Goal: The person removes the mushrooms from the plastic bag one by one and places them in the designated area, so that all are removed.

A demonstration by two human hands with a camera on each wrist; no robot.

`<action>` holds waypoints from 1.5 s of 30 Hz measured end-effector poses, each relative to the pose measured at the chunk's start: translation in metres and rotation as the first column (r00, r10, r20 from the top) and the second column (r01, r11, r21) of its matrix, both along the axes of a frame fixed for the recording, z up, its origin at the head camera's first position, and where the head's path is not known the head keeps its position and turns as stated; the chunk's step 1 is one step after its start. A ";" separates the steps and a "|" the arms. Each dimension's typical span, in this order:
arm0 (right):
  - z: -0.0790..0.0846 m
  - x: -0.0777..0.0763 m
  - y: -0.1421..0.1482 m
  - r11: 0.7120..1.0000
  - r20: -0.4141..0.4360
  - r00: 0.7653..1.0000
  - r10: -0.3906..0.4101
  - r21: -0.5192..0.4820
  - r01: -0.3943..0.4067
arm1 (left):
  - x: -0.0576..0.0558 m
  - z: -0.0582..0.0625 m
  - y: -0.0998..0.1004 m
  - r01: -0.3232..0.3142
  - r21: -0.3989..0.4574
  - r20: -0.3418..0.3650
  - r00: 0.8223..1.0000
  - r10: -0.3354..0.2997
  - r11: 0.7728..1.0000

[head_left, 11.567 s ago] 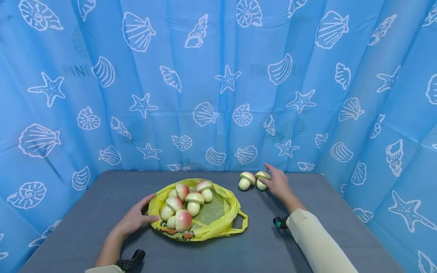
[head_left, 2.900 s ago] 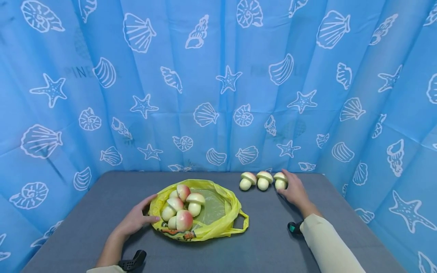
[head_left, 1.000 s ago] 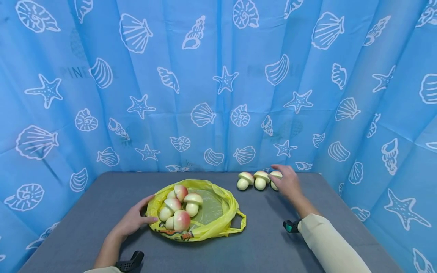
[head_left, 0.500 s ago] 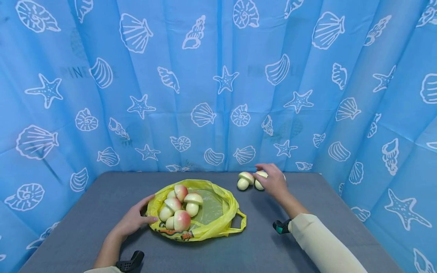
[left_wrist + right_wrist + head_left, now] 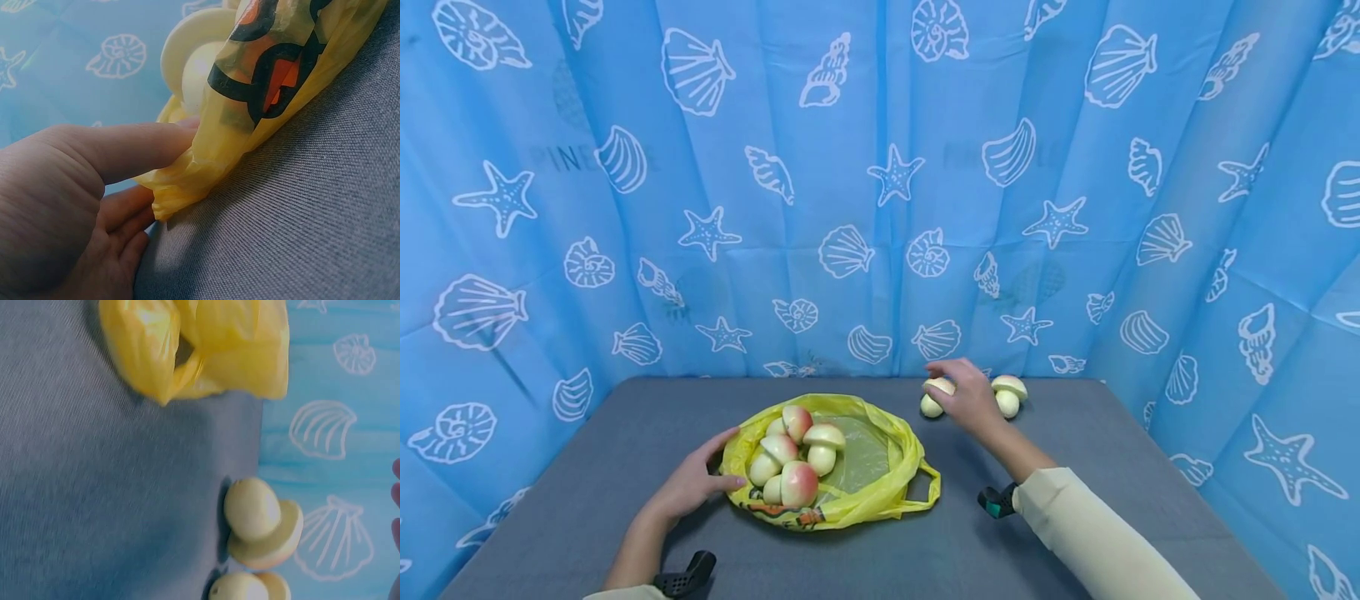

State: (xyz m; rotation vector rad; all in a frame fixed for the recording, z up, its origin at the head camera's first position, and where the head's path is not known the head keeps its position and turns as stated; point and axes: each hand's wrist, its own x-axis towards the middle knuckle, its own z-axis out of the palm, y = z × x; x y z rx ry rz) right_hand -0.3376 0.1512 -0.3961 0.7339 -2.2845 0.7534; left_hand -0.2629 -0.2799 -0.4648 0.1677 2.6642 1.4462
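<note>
My left hand (image 5: 696, 479) holds the left rim of a yellow plastic bag (image 5: 880, 504), its thumb (image 5: 144, 150) along the near side and the fingers on the far side. Several mushroom-shaped pieces (image 5: 797, 483), cream with pinkish caps, lie inside the rolled-down bag. At the back of the table my right hand (image 5: 973, 404) hovers among three more of these mushrooms, with parted fingers. The left mushroom (image 5: 932, 402) shows partly beside its fingertips, the right mushroom (image 5: 1008, 396) stands beyond the hand, and the middle one is hidden. In the right wrist view, two mushrooms (image 5: 253, 512) stand apart from the fingertips (image 5: 396, 494).
A grey cloth-covered table (image 5: 925, 558) bears everything. Close behind its back edge hangs a blue curtain (image 5: 895, 275) with white shells and starfish. The bag's handle loop (image 5: 928, 492) sticks out to the right. Black devices (image 5: 688, 575) sit on both wrists.
Since the earliest frame, one mushroom has left the bag and stands at the row's right end. Over the last second my right hand has moved left along the row; the left hand stays put.
</note>
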 end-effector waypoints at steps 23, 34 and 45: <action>0.021 0.007 -0.058 0.930 0.585 0.792 0.172 0.170 -0.327 | 0.000 0.003 -0.002 0.008 -0.001 -0.003 1.000 -0.008 1.000; 0.024 0.002 -0.080 0.875 0.697 0.687 0.207 0.181 -0.448 | 0.000 0.002 -0.002 0.007 -0.007 0.006 1.000 -0.007 1.000; 0.010 0.000 -0.099 0.877 0.744 0.616 0.260 0.086 -0.473 | 0.000 0.001 -0.001 0.005 -0.011 0.007 1.000 -0.005 1.000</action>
